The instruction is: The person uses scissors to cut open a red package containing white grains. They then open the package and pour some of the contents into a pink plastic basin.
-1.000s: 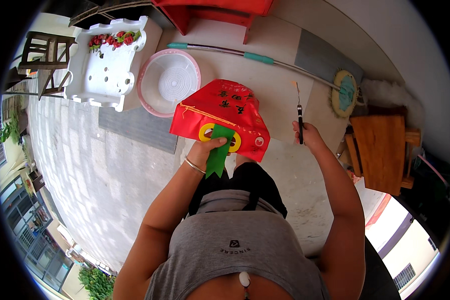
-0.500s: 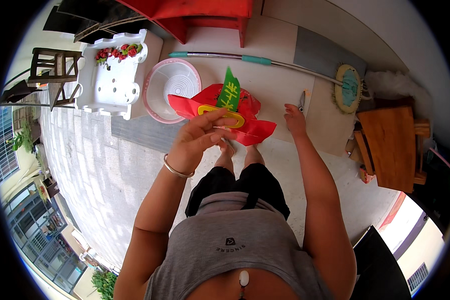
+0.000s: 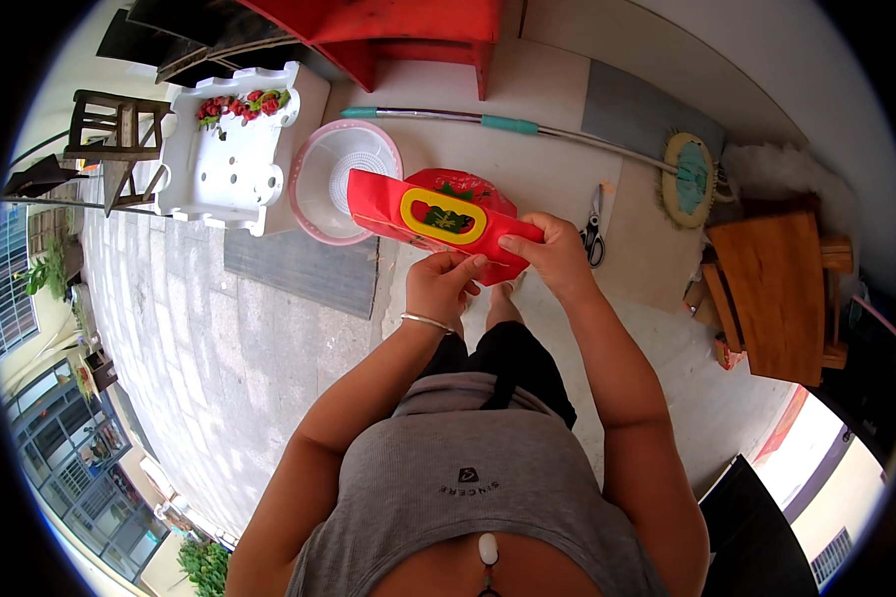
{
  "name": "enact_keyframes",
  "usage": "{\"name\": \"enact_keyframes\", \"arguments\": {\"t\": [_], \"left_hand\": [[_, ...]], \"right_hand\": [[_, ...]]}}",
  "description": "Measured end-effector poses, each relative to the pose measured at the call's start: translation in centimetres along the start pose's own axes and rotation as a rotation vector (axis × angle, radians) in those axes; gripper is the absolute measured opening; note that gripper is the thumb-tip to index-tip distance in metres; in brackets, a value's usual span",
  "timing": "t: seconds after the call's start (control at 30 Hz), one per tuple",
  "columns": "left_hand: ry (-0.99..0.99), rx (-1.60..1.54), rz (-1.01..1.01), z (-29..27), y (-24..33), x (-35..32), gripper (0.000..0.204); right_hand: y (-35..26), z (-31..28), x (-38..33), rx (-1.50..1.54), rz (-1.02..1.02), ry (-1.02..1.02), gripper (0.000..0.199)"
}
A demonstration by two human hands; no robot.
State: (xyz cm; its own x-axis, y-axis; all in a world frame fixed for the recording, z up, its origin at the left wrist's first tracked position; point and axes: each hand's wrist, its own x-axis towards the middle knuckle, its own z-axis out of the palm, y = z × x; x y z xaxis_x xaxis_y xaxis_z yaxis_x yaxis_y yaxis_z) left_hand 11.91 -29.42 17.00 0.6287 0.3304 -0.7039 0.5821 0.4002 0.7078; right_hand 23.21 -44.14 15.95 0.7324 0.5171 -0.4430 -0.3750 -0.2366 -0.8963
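Observation:
A red bag (image 3: 376, 204) with a yellow oval plastic handle (image 3: 408, 211) is held up in front of my shorts. My right hand (image 3: 558, 257) grips its right end, thumb on the top side and fingers behind. My left hand (image 3: 440, 289) pinches the near edge of the bag below the handle; part of its fingers is hidden. Something dark green shows through the handle's opening, partly covered by the red material. To the right of my right hand, scissors (image 3: 594, 231) with dark handles lie on the floor.
Beyond the bag are a pink-rimmed white basin (image 3: 295, 184) and a white foam box (image 3: 191, 164) holding red flowers. A mop (image 3: 689, 179) with a long pole lies across the floor beneath a red bench (image 3: 418, 25). A wooden stool (image 3: 772, 289) stands at right.
My right hand has come left from beside the scissors onto the bag. My left hand has moved down and right to its near edge. The green piece no longer sticks up above the handle.

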Motion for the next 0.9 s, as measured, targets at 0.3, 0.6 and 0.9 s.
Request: {"name": "enact_keyframes", "arguments": {"t": [0.3,0.6,0.9], "left_hand": [[-0.304,-0.070,0.051,-1.9,-1.1,-0.5,0.011],[-0.024,-0.088,0.008,2.0,-1.7,1.1,0.017],[-0.118,-0.111,0.024,-0.3,-3.7,0.3,0.012]], "right_hand": [[0.8,0.6,0.0,0.002,-0.058,0.122,0.026],[0.2,0.6,-0.4,0.076,-0.024,0.120,0.023],[2.1,0.2,0.5,0.071,0.062,0.122,0.029]]}}
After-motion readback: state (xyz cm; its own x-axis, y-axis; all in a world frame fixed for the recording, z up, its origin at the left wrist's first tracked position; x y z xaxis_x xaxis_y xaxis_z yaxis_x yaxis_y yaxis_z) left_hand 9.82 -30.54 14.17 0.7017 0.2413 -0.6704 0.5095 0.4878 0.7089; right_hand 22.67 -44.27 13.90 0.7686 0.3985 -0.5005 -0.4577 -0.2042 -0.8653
